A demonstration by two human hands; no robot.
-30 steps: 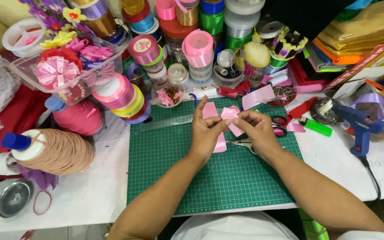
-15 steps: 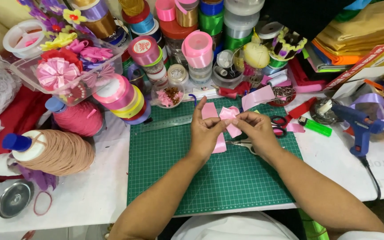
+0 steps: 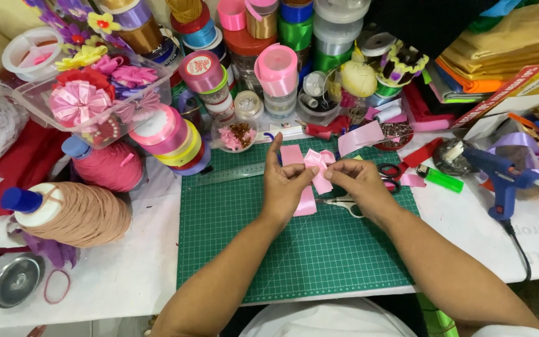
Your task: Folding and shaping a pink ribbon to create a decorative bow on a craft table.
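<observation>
Pink ribbon bow (image 3: 317,163) betw. both grips

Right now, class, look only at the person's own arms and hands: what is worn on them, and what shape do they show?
Both forearms are bare, with no sleeves reaching them. The left hand and right hand wear no gloves, and no watch or bracelet shows at either wrist. No ring can be made out. White clothing shows at the bottom edge, between the arms.
</observation>
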